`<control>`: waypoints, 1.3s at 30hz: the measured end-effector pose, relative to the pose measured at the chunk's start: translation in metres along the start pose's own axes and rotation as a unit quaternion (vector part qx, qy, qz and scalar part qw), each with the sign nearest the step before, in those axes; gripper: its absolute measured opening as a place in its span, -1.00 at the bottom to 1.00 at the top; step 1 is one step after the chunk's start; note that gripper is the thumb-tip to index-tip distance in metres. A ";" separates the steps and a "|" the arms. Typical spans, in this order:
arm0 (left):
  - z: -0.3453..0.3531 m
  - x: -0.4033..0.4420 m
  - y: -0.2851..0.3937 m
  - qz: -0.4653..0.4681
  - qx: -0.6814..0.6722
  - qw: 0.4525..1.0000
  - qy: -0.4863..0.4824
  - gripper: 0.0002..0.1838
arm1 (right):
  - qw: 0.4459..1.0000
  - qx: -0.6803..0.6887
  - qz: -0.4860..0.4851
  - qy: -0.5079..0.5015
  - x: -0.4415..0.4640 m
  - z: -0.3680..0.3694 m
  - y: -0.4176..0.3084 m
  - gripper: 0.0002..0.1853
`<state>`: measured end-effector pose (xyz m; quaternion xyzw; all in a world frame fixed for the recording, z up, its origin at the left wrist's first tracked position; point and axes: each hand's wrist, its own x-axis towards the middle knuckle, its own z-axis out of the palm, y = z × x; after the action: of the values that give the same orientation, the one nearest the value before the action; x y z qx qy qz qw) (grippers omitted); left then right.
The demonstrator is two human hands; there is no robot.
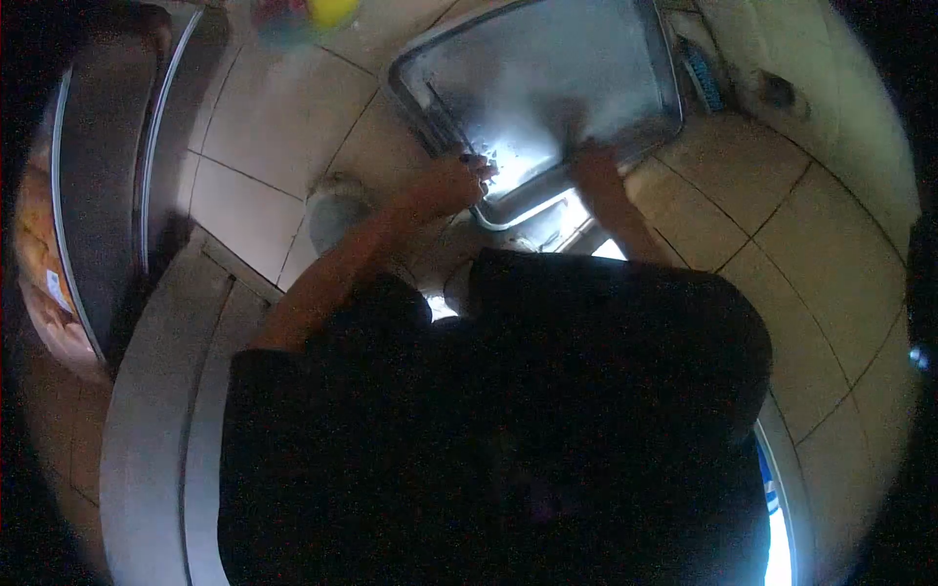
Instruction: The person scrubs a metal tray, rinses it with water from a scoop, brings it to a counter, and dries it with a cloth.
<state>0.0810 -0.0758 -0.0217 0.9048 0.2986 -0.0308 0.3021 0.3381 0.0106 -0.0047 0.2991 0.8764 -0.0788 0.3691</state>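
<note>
A large rectangular tray-like panel (674,78) with a raised grey rim and a pale, shiny, wet-looking surface lies at the top of the view. Bright light glares off its near corner. My left hand (476,169) is at the panel's near left edge, its fingers curled together; what is in them, if anything, is too dark to name. Over the near right part of the panel is my right hand (594,161), pointing away from me and touching or just above the surface. Its fingers are blurred and dark. A dark thin line runs along the panel's left side.
A round greyish object (337,220) stands on the tiles (264,127) left of my left forearm. A blue bristly item (702,78) sits right of the panel. Blurred yellow (332,10) and red shapes are at the top. Dark panels with pale edges (147,176) stand left.
</note>
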 end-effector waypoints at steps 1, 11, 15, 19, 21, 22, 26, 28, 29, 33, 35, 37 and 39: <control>0.006 0.000 0.005 -0.001 -0.009 1.000 -0.002 -0.78 | 0.995 0.008 -0.029 -0.093 -0.002 -0.036 -0.014 -0.82; 0.004 0.004 -0.001 -0.018 -0.019 1.000 0.007 -0.82 | 0.997 -0.018 -0.053 0.054 0.005 0.005 0.013 -0.73; 0.011 0.005 -0.004 -0.012 0.009 1.000 -0.018 -0.82 | 0.992 0.034 0.092 0.084 0.016 0.052 0.066 -0.78; 0.041 0.013 -0.005 -0.052 -0.061 0.996 0.027 -0.82 | 0.995 0.082 -0.005 0.054 0.005 0.025 -0.017 -0.81; 0.036 0.003 -0.001 -0.026 0.012 1.000 0.000 -0.74 | 0.997 0.048 -0.014 0.064 0.014 0.046 -0.009 -0.82; 0.023 0.001 -0.001 -0.024 0.016 1.000 -0.002 -0.74 | 0.998 0.046 0.033 0.005 0.022 0.092 0.029 -0.81; 0.015 0.006 -0.001 -0.015 -0.080 0.996 -0.041 -0.79 | 0.992 0.037 0.049 0.110 0.006 0.038 0.022 -0.86; 0.019 0.007 -0.002 -0.028 -0.133 0.991 0.021 -0.86 | 0.980 -0.053 -0.013 0.190 -0.005 0.054 -0.008 -0.85; 0.014 0.007 0.001 -0.028 -0.116 0.992 0.031 -0.86 | 0.984 -0.023 -0.015 0.177 -0.008 0.048 -0.015 -0.85; 0.005 -0.003 0.004 -0.038 -0.045 0.996 0.065 -0.88 | 0.988 0.084 0.073 0.107 0.006 0.051 0.046 -0.83; 0.003 -0.003 -0.002 -0.014 -0.053 0.997 0.059 -0.87 | 0.984 0.077 0.061 0.147 -0.001 0.037 0.052 -0.82; 0.004 0.000 -0.001 0.001 -0.063 0.996 0.067 -0.86 | 0.983 0.016 0.007 0.182 -0.006 0.042 0.023 -0.81; 0.007 -0.002 -0.002 -0.034 -0.104 0.989 0.098 -0.86 | 0.983 0.011 -0.006 0.186 -0.007 0.047 0.012 -0.79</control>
<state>0.0788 -0.0793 -0.0280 0.8565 0.3590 0.0793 0.3622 0.3775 -0.0001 -0.0324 0.3072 0.9306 -0.0335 0.1963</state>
